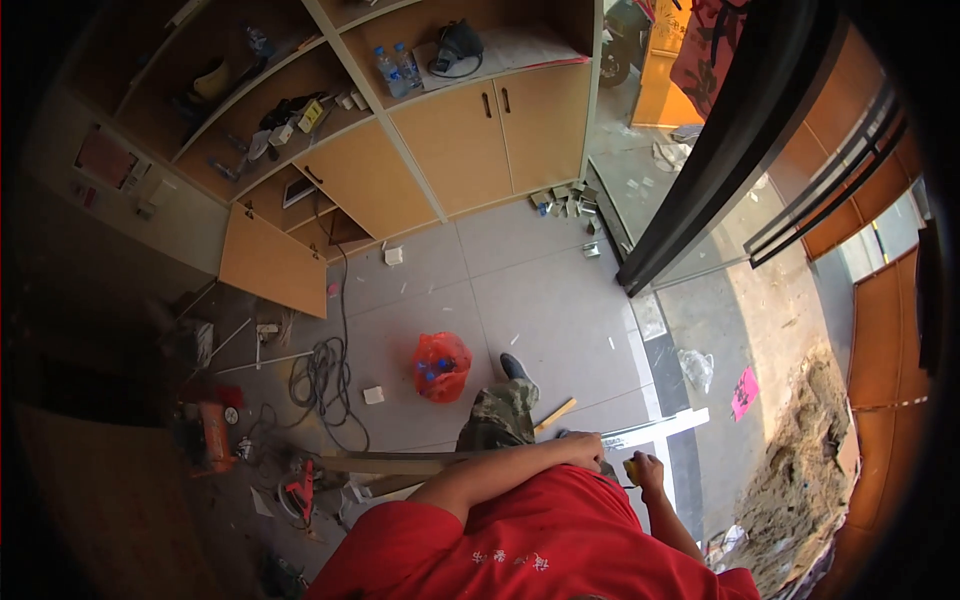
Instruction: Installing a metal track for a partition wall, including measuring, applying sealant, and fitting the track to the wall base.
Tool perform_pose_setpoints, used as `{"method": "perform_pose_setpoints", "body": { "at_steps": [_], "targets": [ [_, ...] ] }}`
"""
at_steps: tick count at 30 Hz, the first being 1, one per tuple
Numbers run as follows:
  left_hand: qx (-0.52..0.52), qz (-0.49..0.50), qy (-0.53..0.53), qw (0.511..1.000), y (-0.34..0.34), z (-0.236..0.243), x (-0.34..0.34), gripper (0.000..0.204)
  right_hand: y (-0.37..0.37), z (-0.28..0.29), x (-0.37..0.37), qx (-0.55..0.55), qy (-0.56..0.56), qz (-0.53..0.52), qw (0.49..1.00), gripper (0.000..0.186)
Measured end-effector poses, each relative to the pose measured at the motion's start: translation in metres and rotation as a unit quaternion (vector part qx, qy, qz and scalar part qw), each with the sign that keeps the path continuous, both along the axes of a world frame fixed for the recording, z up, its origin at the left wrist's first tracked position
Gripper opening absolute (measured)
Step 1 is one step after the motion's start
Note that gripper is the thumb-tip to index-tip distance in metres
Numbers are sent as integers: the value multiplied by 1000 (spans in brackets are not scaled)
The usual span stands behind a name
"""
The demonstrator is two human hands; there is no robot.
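Observation:
My left forearm crosses in front of my red shirt, and my left hand (584,452) is closed on a long metal strip (660,430). The strip runs sideways past my body, bright white at its right end and grey-brown at the left. My right hand (648,470), a little right of the left one, is closed around a small yellow tool (631,472); its exact kind is too small to make out. One leg in camouflage trousers (500,412) shows beyond the strip, with a dark shoe on the tiles. A wooden stick (556,414) lies near that foot.
A red plastic bag (442,390) with bottles stands on the floor ahead. Coiled black cable (318,385) and a red-handled power tool (298,492) lie left. A wooden cabinet (455,140) has one door hanging open. A dark post (700,190) and a sand heap (800,480) are right.

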State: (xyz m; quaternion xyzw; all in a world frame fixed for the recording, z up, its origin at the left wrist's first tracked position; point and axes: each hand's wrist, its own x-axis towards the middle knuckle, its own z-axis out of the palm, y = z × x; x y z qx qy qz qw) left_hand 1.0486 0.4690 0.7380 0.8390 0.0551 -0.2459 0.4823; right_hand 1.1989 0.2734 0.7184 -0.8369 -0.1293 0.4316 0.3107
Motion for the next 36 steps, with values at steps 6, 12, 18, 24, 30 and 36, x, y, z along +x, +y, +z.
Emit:
{"method": "perform_pose_setpoints", "body": {
  "at_steps": [6,12,18,24,30,36],
  "targets": [
    [-42,45,-143,988,156,32,1,26,170,7,-13,-77,-162,155,971,41],
    [189,174,-210,943,272,20,-13,21,299,63,-36,5,-164,176,971,42],
    [131,86,-210,965,382,28,-37,27,421,83,-37,211,-237,243,917,29],
    [68,213,-52,973,474,70,-66,59,537,75,-19,174,-224,403,870,23],
    [61,285,-135,947,553,104,-80,44,659,89,-11,214,-101,560,794,29],
    [132,381,-228,886,591,56,-90,22,741,50,-20,117,118,498,851,35]
  ]
}}
